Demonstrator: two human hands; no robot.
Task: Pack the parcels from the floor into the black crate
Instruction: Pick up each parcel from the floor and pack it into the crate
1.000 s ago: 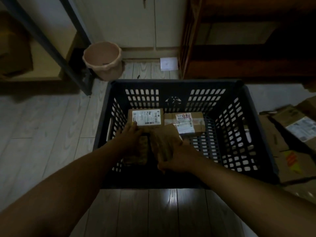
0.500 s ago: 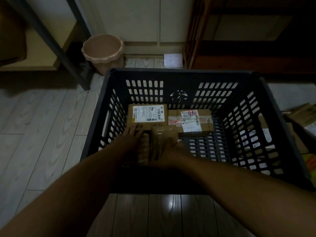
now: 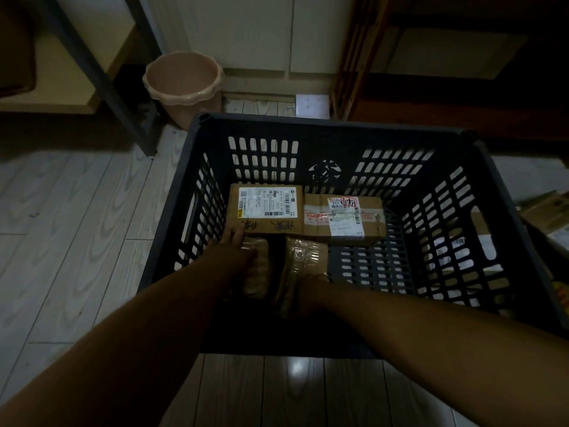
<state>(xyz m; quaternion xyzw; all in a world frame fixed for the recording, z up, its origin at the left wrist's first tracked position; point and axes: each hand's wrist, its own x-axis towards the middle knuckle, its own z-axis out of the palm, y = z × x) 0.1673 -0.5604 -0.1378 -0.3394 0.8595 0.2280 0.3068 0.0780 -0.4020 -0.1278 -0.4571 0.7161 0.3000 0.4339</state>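
the crate (image 3: 323,126) stands on the plank floor (image 3: 77,226). inside it, two parcels sit side by side against the far wall: the labelled box (image 3: 266,211) on the left, touching the taped box (image 3: 343,218) on its right. two wrapped packets lie on the crate bottom, just in front of the labelled box. left hand (image 3: 235,246): lies flat on the left packet (image 3: 257,272), fingers straight, tips at the near edge of the labelled box; it grips nothing. right hand (image 3: 308,292): at the near end of the right packet (image 3: 306,260), touching it; the fingers are in shadow, so whether they curl round the packet cannot be told. more parcels (image 3: 545,211) lie on the floor to the right of the crate. a pink bin (image 3: 184,78) stands beyond its far left corner.
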